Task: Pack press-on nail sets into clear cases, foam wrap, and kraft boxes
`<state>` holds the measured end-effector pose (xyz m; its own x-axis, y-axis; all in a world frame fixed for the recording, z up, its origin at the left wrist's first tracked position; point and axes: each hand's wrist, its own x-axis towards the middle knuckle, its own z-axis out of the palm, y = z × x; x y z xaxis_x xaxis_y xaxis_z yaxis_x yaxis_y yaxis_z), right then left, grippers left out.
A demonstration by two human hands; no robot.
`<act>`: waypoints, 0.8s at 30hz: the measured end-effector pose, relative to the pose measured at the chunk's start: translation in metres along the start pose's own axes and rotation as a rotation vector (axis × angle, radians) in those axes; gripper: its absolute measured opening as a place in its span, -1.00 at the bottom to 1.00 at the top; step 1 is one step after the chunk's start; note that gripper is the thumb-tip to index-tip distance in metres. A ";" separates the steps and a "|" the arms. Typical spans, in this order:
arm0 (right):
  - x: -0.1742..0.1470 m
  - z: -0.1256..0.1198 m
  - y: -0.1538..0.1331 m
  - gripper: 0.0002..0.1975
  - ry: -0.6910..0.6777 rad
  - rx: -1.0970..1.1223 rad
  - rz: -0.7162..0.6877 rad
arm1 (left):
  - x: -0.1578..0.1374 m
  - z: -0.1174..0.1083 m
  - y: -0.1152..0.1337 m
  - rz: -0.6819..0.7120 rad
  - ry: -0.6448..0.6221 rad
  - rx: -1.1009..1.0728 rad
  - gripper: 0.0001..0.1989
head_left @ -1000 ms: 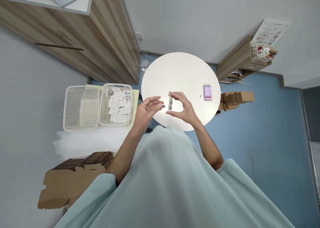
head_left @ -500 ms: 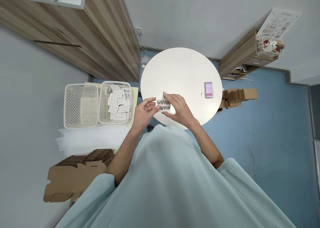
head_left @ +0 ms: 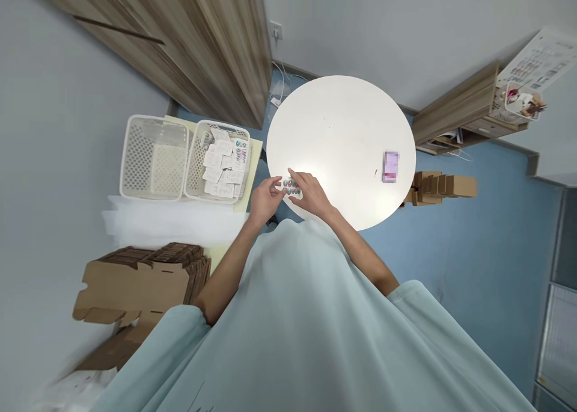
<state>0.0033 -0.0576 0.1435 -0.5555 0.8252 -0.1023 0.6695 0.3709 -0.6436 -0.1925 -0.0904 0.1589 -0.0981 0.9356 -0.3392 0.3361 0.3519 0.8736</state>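
Observation:
A small white card of press-on nails [head_left: 291, 187], with two rows of shiny green and pinkish ovals, is between my hands over the near left part of the round white table [head_left: 342, 123]. My left hand [head_left: 267, 199] pinches the card's left edge, thumb in front. On the other side, my right hand [head_left: 312, 193] curves round the right edge, its thumb low and its fingers along the top. The fingers partly cover the card's ends.
A purple and pink pack, blurred out [head_left: 390, 166], lies at the table's right. On the left stand a white basket of cards [head_left: 216, 200] and another white basket [head_left: 124, 165]. Flattened cardboard boxes [head_left: 135, 285] are stacked below. Small brown boxes [head_left: 460, 186] stand right of the table.
The view has shifted and turned a little, so the table and baskets appear displaced. Both hands stay on the card, the right hand now closer in around its right side.

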 end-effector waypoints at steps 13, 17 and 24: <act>0.012 0.012 0.001 -0.06 0.016 -0.059 0.119 | 0.010 -0.030 -0.038 0.018 0.008 0.096 -0.57; 0.020 0.011 -0.021 -0.08 0.049 -0.067 0.136 | 0.014 -0.059 -0.045 0.031 0.019 0.080 -0.57; 0.045 0.023 -0.067 -0.13 0.064 -0.076 0.110 | 0.027 -0.139 -0.070 0.039 0.118 0.037 -0.59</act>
<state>-0.0780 -0.0552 0.1650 -0.4459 0.8871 -0.1190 0.7615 0.3062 -0.5712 -0.3484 -0.0853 0.1370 -0.1929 0.9462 -0.2597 0.3760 0.3157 0.8712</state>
